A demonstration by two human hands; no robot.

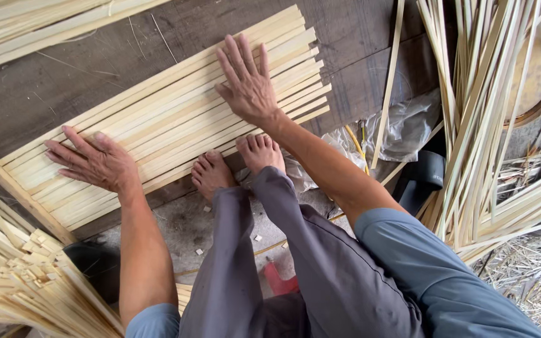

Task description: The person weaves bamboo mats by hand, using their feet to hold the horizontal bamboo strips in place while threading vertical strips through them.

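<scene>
Pale flat bamboo strips [176, 119] side by side, a slanted sheet on dark wooden board.

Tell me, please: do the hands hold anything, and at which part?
Nothing is held. Both the left hand and the right hand lie flat, palms down, on the row of bamboo strips.

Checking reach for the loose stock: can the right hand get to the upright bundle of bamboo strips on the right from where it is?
Probably yes. The right hand lies flat and empty on the laid-out bamboo slats; the upright strip bundle stands to its right, with only bare board and one leaning strip between.
</scene>
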